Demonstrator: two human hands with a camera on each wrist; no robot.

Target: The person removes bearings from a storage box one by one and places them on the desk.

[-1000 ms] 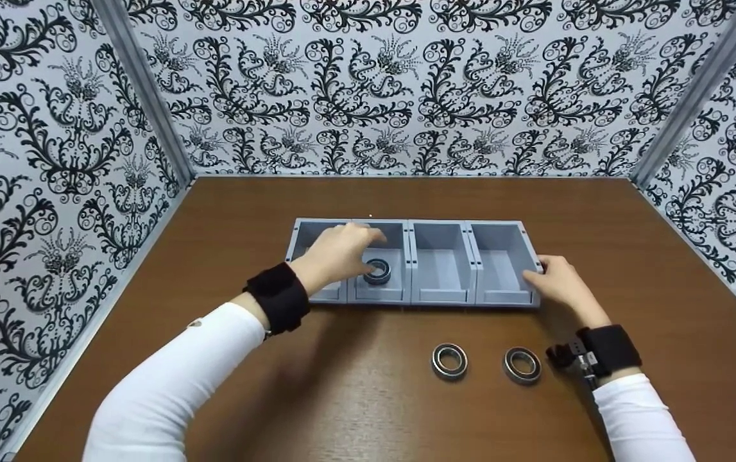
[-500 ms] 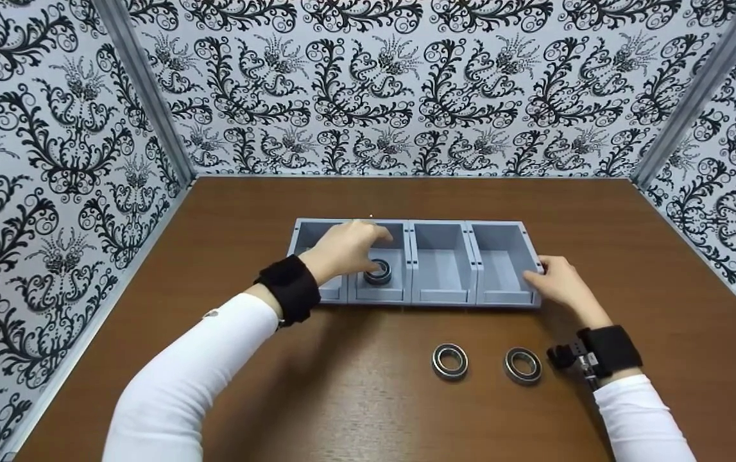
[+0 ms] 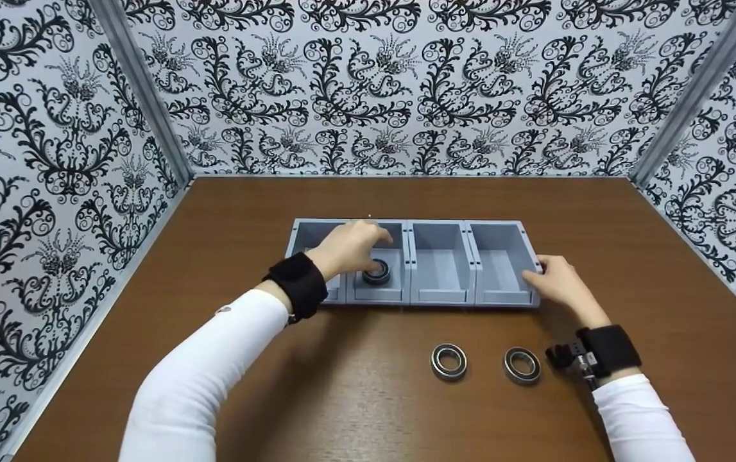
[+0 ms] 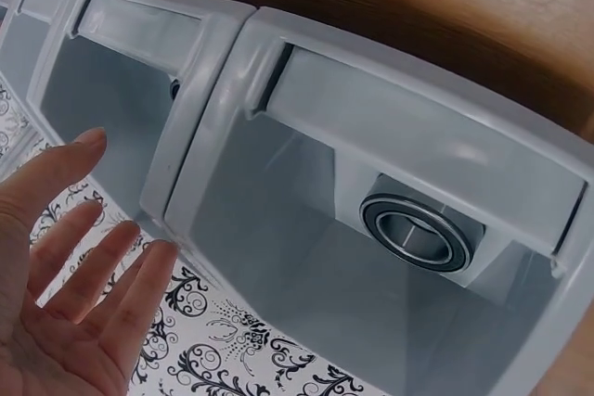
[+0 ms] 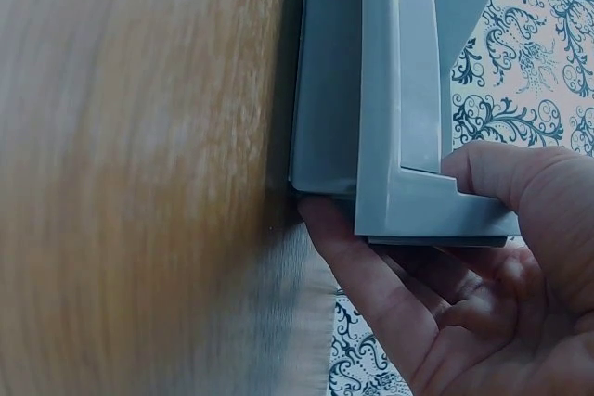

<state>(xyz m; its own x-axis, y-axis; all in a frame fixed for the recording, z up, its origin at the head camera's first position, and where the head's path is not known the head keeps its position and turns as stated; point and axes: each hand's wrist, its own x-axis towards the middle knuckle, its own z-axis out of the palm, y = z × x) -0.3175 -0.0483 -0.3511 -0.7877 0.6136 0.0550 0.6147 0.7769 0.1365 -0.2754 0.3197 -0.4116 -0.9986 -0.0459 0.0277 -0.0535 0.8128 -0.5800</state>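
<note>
A row of joined grey storage bins (image 3: 443,297) stands on the table. My left hand (image 3: 350,247) is over the second bin from the left, fingers apart and loosely bent, holding nothing. Below its thumb a ball bearing (image 3: 377,273) rests in that bin, partly covered by the thumb in the head view. Another bearing (image 4: 418,232) shows in the leftmost bin in the left wrist view; the hand and wrist hide it from the head camera. My right hand (image 3: 560,287) grips the right end of the row, thumb (image 5: 483,170) over the rim and fingers against the outer wall.
Two more bearings, one (image 3: 449,362) left of the other (image 3: 522,366), lie flat on the brown table (image 3: 368,410) in front of the bins. Patterned wall panels (image 3: 368,90) enclose the back and sides.
My left hand has shifted slightly right over the second bin, its forearm swinging right too. The right hand keeps its grip, and the bearings stay where they were.
</note>
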